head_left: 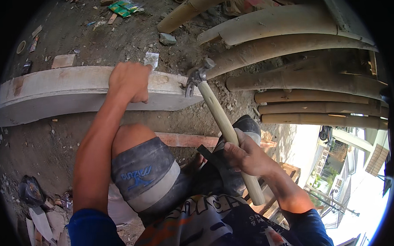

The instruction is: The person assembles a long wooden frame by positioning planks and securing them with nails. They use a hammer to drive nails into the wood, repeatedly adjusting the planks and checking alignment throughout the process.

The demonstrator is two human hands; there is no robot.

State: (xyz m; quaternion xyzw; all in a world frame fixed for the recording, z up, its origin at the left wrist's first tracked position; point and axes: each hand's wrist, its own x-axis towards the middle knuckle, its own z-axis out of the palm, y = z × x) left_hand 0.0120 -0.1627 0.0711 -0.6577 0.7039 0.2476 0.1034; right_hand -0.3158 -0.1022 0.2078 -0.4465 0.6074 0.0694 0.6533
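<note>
My right hand is wrapped around the wooden handle of a claw hammer. The metal head is up and away from me, close to the right end of a long, pale board. Whether the claw touches that end, I cannot tell. My left hand grips the board's upper edge, right of its middle, with the fingers curled over and partly hidden. The board stands on its edge across the dirt in front of my knees.
Thick bamboo poles lie at the right, beyond the hammer. A reddish wood strip runs between the board and my legs. A stone, a wood block and a green wrapper lie farther off. Scraps are piled at lower left.
</note>
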